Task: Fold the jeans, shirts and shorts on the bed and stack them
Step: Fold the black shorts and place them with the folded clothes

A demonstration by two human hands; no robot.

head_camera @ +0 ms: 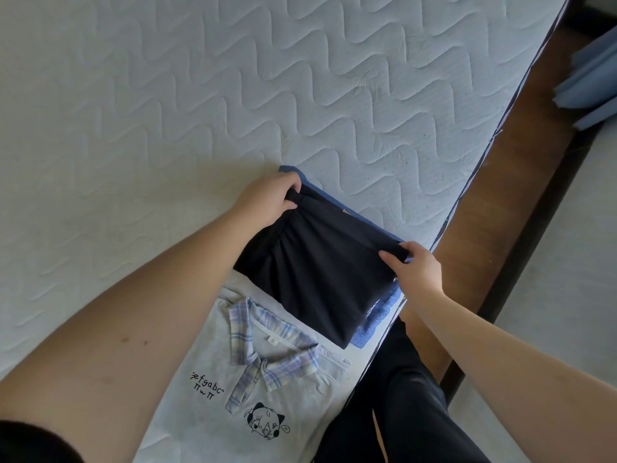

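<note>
Folded black shorts (pixel 317 275) lie on top of folded blue jeans (pixel 374 324) near the right edge of the bed. My left hand (pixel 267 198) grips the far left corner of the shorts' waistband. My right hand (pixel 415 267) pinches the waistband's right corner. Only the jeans' blue edges show around the shorts. A grey shirt (pixel 207 389) with a plaid collar and a cartoon print lies flat closer to me, its upper part under the shorts.
The white quilted mattress (pixel 200 95) stretches away to the left and far side. Its right edge runs diagonally beside a brown wooden bed frame (pixel 494 212). Blue fabric (pixel 591 75) hangs at the upper right. My legs in black trousers (pixel 394 402) are at the bed's edge.
</note>
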